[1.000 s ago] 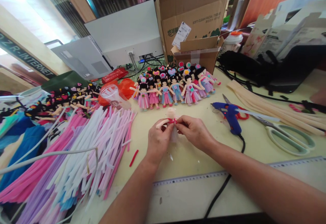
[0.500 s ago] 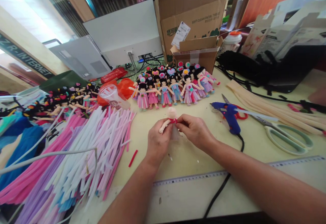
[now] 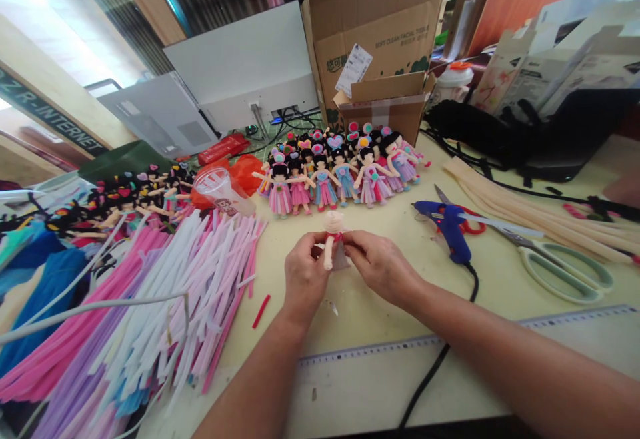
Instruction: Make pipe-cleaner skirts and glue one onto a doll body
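Note:
Between my two hands, above the middle of the table, is a small pipe-cleaner doll [image 3: 333, 223] with a bare cream head, a cream arm hanging down, a red band at the neck and a pale greyish skirt. My left hand [image 3: 306, 272] pinches it from the left side. On the other side my right hand [image 3: 383, 266] has thumb and fingers closed on the doll near the red band. Fingertips hide part of its body. A short red pipe-cleaner piece [image 3: 261, 311] lies on the table left of my left hand.
Finished dolls [image 3: 327, 179] stand in rows before a cardboard box [image 3: 385, 46]. Bundled pipe cleaners [image 3: 165, 292] cover the left side. Rightward lie a blue glue gun [image 3: 445, 222], scissors [image 3: 560, 269] and cream strips [image 3: 530, 206]. A ruler [image 3: 370, 351] runs along the front.
The doll has turned in my fingers and sits slightly lower; its cream arm, earlier slanting left, now hangs down. My left hand has shifted a little left.

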`<state>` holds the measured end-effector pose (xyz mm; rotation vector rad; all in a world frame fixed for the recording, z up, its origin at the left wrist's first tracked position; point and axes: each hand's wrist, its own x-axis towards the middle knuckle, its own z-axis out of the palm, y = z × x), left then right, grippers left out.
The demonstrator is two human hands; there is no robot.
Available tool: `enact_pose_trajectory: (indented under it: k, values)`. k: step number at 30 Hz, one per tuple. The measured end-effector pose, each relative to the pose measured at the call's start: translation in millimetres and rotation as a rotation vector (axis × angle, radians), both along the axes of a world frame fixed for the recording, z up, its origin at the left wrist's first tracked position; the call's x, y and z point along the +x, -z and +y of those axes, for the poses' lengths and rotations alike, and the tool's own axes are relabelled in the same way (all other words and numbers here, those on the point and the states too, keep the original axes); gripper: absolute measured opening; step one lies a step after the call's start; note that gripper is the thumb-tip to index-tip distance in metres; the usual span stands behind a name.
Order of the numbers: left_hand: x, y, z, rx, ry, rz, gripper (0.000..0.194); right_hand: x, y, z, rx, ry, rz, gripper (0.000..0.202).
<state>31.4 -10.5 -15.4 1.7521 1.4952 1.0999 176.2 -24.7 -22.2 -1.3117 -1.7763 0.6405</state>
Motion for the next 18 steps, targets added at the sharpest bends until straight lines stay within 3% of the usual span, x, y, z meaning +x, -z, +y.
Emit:
enact_pose_trajectory:
  k: [8, 18]
  values:
    - [-1, 0.6, 0, 0.004, 0.005, -0.004, 0.026, 1, -1.3, 1, -0.055, -0.007, 0.134, 0.029]
    - [-1, 2.6, -3, 0.336, 0.028, 0.240, 0.019, -2, -10.3, -1, -0.105, -0.069, 0.260, 0.032]
